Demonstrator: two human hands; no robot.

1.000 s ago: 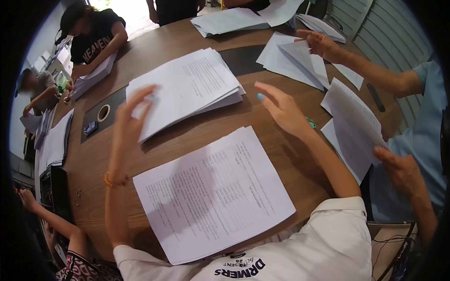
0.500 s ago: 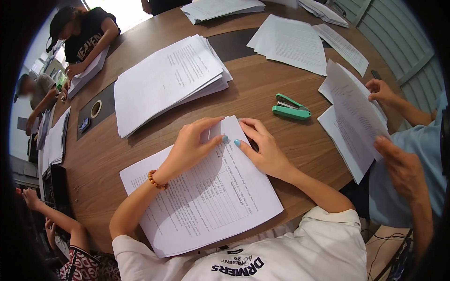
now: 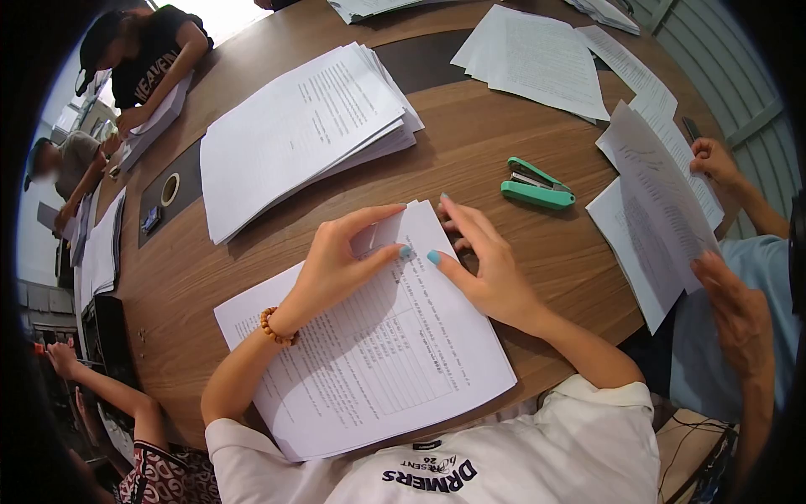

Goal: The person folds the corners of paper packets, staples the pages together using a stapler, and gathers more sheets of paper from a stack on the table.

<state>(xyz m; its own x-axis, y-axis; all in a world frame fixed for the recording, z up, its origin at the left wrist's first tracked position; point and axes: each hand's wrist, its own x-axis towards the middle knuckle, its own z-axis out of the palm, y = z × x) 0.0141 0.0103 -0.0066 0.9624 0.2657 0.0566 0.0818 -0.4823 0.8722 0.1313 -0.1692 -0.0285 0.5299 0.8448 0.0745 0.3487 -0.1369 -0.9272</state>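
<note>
A stack of printed sheets (image 3: 369, 370), the top one with a table and rows of text, lies slanted on the wooden table in front of me. My left hand (image 3: 332, 256) grips its far edge, the thumb resting on the top sheet and the fingers along the edge. Beside the stack's far right corner, my right hand (image 3: 495, 273) is open, thumb and fingers spread, with nothing held; whether the thumb tip touches the paper I cannot tell. An opened green stapler (image 3: 539, 186) lies beyond my right hand.
A thick paper pile (image 3: 302, 134) sits beyond my left hand. More sheets (image 3: 541, 67) lie at the far right. A roll of tape (image 3: 170, 190) is at the left. On my right, a person in blue holds printed pages (image 3: 659, 202). Other people work along the left side.
My right hand has drawn back to the right from the stack's corner and its fingers have spread. My left hand stays on the stack. The view has shifted slightly.
</note>
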